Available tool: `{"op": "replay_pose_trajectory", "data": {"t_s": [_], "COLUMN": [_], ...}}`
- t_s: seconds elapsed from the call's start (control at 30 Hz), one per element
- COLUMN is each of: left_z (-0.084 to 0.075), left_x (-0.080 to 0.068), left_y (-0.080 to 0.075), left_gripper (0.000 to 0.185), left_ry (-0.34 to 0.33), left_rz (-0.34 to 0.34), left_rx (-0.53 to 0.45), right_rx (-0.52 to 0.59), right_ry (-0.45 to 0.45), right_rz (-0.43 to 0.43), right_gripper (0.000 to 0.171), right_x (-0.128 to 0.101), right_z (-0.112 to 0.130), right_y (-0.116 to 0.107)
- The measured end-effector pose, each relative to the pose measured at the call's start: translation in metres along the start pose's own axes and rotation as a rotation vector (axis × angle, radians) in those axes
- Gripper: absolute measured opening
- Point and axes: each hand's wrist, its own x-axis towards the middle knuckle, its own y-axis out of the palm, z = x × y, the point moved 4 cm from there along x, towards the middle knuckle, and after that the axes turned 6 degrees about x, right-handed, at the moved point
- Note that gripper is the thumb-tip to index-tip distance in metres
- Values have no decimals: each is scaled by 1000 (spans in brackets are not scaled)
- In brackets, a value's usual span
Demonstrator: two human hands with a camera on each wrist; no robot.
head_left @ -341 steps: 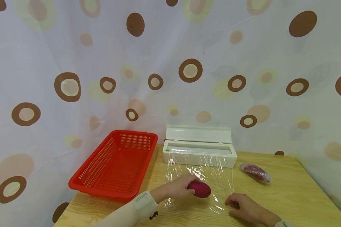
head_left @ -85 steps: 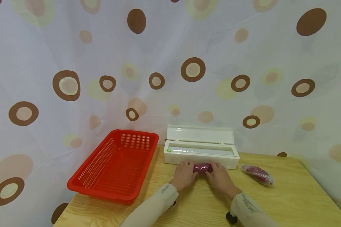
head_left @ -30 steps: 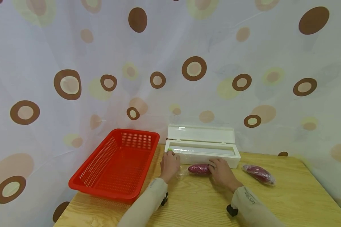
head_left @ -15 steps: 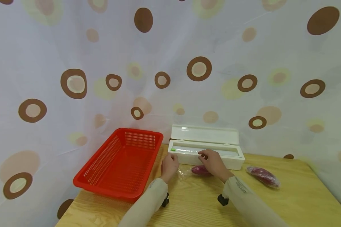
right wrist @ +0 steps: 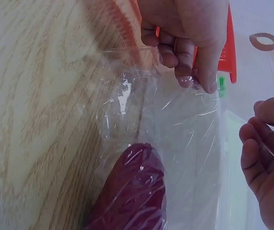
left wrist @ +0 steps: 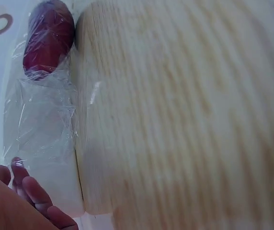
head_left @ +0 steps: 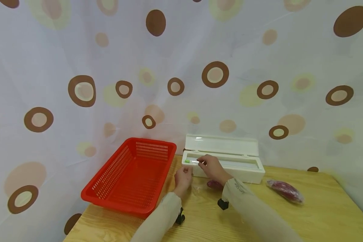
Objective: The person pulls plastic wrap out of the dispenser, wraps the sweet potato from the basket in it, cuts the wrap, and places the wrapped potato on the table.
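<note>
The left hand [head_left: 183, 176] rests at the near left corner of the white wrap box [head_left: 230, 165], its fingers [right wrist: 194, 72] curled down and pinching the loose edge of the clear wrap [right wrist: 175, 124]. In the right wrist view those fingertips press into the film just above the green tab [right wrist: 220, 82]. The red basket [head_left: 130, 174] lies just beyond that hand, to its left, on the wooden tabletop [head_left: 290, 218].

The right hand [head_left: 210, 165] reaches across over the front edge of the box, with its fingers [right wrist: 259, 143] bent and close together near the green tab [head_left: 187, 161] at the left end of the box's slot. Whether they actually grip the film or the cutter there cannot be told; in the right wrist view they hover curled beside the wrap with nothing plainly between them.

The wrapped sweet potato [head_left: 213, 184] lies on the tabletop just below the right hand's wrist and to the right of the left hand, against the front of the box. The wrist views show it dark red under wrinkled film [left wrist: 41, 110], one end [left wrist: 48, 38] pointing away from the left fingers [left wrist: 31, 191], the film trailing from it toward them. The box lid [head_left: 222, 145] stands open behind. A second wrapped sweet potato [head_left: 285, 191] lies well apart to the right of both hands, near the box's right end.
</note>
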Motion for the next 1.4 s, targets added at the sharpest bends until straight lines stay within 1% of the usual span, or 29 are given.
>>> {"op": "replay_pose_trajectory", "data": {"t_s": [0.1,0.27,0.37,0.47,0.57,0.67,0.73,0.8,0.83,0.97,1.03,1.07,1.13,1.2,1.3,1.4], "left_z": [-2,-10,-13,-14,-14,-15,-16,-18,-19,-24,-24,-24,-23,-22,-22,-21], "left_x": [-1,1,3,4,3,1,2,4,5,7,5,4,3,3,4,5], "left_y": [0,-1,-1,2,4,5,6,6,6,3,2,1,-1,-2,-4,-5], "left_gripper": [12,9,8,10,12,13,15,16,18,25,26,26,22,19,16,16], "left_ry": [46,179,220,219,209,188,181,192,197,266,299,316,348,348,316,255], "left_rz": [-25,-36,-33,-24,-33,-38,-36,-36,-30,-30,-30,-38,-63,-77,-98,-94], "left_rx": [-34,-114,-122,-117,-117,-128,-124,-74,-32,171,219,223,198,164,116,72], "right_rx": [10,44,46,38,41,49,52,53,53,41,33,28,21,16,21,34], "right_ry": [4,53,76,100,121,134,124,106,92,67,59,55,36,13,-5,0], "right_rz": [1,16,28,42,49,41,27,10,3,3,14,22,31,37,48,64], "right_gripper": [18,20,21,21,20,19,18,17,17,16,16,16,16,16,16,18], "right_x": [2,5,6,6,6,5,6,6,7,9,9,10,10,11,14,19], "right_z": [-1,-6,-10,-15,-19,-21,-22,-23,-23,-24,-22,-21,-18,-15,-11,-7], "right_y": [3,6,6,6,8,9,10,10,11,12,12,13,13,13,14,15]}}
